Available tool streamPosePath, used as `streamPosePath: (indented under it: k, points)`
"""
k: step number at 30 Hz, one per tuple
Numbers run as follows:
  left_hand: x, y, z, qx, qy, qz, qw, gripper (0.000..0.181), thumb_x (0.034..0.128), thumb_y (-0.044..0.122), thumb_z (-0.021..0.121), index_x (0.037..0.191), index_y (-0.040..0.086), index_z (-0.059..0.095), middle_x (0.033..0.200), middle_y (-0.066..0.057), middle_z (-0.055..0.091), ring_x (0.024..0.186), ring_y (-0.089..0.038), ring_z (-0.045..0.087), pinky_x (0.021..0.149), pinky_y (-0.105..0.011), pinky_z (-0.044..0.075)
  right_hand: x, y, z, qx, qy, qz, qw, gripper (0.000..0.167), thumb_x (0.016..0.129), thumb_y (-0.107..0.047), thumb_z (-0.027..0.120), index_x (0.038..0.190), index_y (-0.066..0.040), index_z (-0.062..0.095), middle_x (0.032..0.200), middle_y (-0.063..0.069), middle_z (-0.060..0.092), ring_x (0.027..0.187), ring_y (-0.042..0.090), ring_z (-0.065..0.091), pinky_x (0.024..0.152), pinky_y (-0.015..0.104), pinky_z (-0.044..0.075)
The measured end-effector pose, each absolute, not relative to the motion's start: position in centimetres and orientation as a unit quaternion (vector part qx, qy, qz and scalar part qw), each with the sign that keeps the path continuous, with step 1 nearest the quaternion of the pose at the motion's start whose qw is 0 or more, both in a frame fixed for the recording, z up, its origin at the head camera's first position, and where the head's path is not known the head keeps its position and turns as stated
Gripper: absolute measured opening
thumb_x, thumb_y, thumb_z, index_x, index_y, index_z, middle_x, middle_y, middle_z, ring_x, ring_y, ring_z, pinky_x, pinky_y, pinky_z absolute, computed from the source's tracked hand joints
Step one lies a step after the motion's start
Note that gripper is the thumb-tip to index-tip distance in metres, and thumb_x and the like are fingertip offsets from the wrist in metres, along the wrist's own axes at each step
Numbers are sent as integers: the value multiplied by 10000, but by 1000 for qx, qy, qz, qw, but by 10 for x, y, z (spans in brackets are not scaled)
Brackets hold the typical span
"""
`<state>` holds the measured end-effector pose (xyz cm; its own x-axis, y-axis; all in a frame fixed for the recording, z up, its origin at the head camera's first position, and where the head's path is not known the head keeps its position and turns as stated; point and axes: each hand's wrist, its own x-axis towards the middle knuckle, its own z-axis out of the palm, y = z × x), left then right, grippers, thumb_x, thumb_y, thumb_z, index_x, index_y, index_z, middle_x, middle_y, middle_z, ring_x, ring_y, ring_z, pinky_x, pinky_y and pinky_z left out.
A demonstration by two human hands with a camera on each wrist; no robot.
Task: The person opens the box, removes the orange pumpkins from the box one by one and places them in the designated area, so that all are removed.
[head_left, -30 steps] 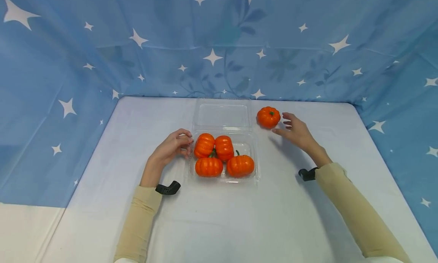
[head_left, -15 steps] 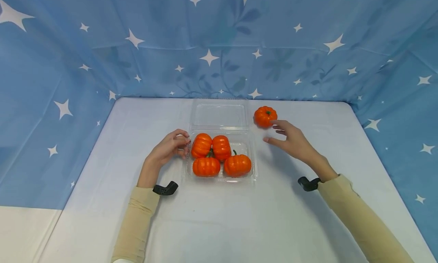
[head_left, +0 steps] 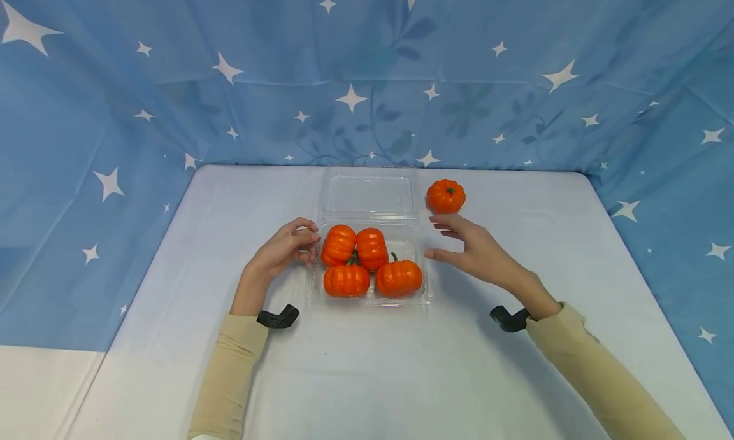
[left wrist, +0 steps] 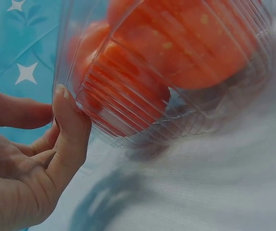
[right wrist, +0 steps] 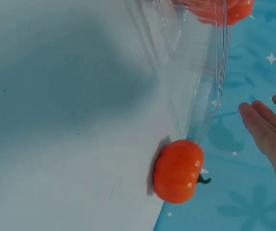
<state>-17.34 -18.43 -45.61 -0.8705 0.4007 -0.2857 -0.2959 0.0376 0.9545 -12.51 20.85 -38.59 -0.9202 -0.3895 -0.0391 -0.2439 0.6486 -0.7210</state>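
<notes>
1. Left grip pinches the left edge of the clear box, with the thumb and a finger on the rim. It looks like it is there to stop the box from sliding.
2. Right grip has nothing in it. Its thumb and fingers are apart, and it hangs just beside the right side of the box. I can't tell if the thumb tip touches the box.
3. Close to the front of the box sit the front left pumpkin and the front right pumpkin.
4. Behind them, the back left pumpkin and the back right pumpkin sit side by side. To the right of those two is a bare spot in the box.
5. Farther back, the lid is flipped away from the box, on the white counter.
6. Just right of the lid is the loose pumpkin, outside the box. No hand touches it.
7. My best guess is that the job now is filling the box: four pumpkins are in and one is out. The next move seems to call for the right grip to go back to the loose one, hold it around its sides, and set it gently in the bare spot.
</notes>
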Motion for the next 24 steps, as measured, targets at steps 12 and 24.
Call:
streamPosePath:
  k: [12,24]
  points:
    - [-172,-185,-456,44,676,691,251,264,1067,110,506,1257,-43,405,788,-57,565,621,-157,560,571,-286,528,-123,182,-390,-250,876,-372,178,690,927,-333,770,1467,1,499,1449,220,570,1309,414,578,1067,576,490]
    - [-173,-185,-456,41,671,696,252,314,1068,99,501,1300,-79,386,746,-44,576,603,-164,559,572,-285,545,-130,161,-390,-282,879,-299,242,781,913,-415,772,1464,58,485,1455,196,571,1280,364,594,1067,517,510]
